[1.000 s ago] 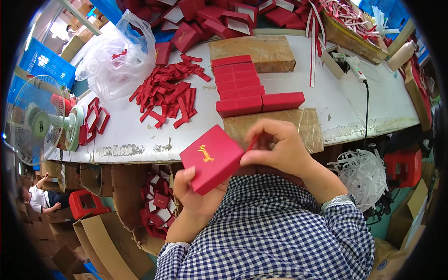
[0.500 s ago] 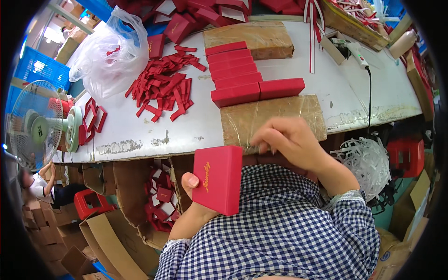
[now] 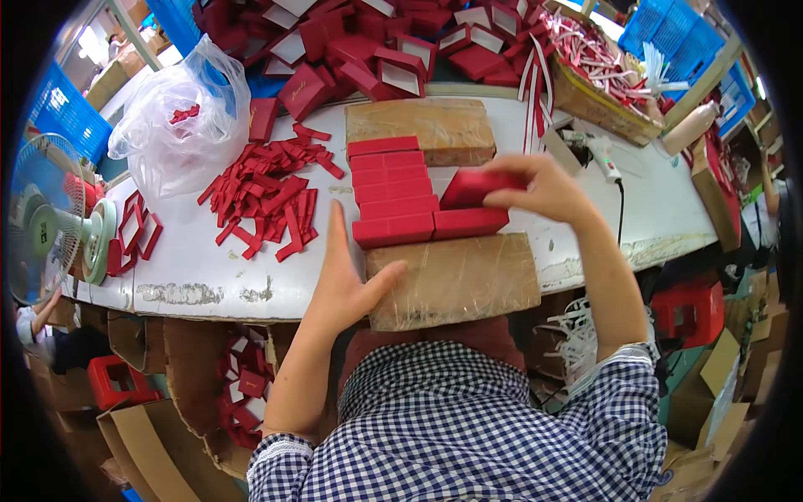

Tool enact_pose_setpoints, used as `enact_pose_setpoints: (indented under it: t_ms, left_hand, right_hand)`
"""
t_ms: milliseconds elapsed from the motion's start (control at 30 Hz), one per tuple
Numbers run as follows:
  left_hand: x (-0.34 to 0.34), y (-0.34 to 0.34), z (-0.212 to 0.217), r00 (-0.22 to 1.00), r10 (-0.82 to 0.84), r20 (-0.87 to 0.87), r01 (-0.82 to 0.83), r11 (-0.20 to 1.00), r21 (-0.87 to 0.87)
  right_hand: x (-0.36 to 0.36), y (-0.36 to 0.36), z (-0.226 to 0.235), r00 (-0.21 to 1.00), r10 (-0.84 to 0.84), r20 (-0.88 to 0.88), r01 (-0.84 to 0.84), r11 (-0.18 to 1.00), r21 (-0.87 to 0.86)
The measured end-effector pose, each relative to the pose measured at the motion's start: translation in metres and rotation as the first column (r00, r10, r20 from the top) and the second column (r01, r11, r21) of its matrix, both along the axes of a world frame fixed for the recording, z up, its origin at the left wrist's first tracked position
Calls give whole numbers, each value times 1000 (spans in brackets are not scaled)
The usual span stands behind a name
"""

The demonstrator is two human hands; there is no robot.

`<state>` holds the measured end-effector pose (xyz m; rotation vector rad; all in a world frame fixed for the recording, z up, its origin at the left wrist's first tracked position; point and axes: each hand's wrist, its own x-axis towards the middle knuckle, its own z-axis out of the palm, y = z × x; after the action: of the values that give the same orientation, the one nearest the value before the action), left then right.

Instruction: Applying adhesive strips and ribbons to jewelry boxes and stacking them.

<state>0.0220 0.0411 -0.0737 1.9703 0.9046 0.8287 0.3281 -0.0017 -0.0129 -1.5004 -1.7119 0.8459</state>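
Note:
A red gift box [image 3: 468, 189] is gripped in my right hand [image 3: 539, 191], tilted just behind another red box [image 3: 471, 222] that lies at the front of the row. Left of it, a stack of several red boxes [image 3: 393, 205] lines up between two tape-wrapped brown blocks. My left hand [image 3: 351, 284] is empty, thumb and fingers apart, beside the left end of the near brown block [image 3: 456, 280]. The far brown block [image 3: 460, 125] rests behind the boxes. Folded red ribbon pieces [image 3: 268, 188] lie heaped to the left.
Red boxes [image 3: 360, 50] pile up at the back. A clear plastic bag [image 3: 180, 125] and a fan [image 3: 50, 217] stand left. A power strip [image 3: 604, 159] and a tray of ribbons [image 3: 598, 109] are right. Below the table edge is a carton of red boxes [image 3: 251, 383].
The red box, earlier upright in my left hand, is now in my right hand at the row. My left hand has let go and reached forward to the near block.

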Motion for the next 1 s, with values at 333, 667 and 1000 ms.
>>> enact_pose_setpoints:
  t_ms: [333, 667, 1000]
  left_hand:
    - [-20, 18, 3, 996, -65, 67, 74, 986, -150]
    - [26, 247, -10, 936, 315, -157, -199, 841, 504]
    - [24, 287, 14, 917, 314, -248, -141, 833, 535]
  right_hand:
    - [-4, 11, -31, 830, -53, -555, -18, 992, -122]
    - [-5, -29, -17, 891, -84, -446, 152, 981, 118]
    - [15, -81, 2, 856, -233, -460, 301, 951, 77]
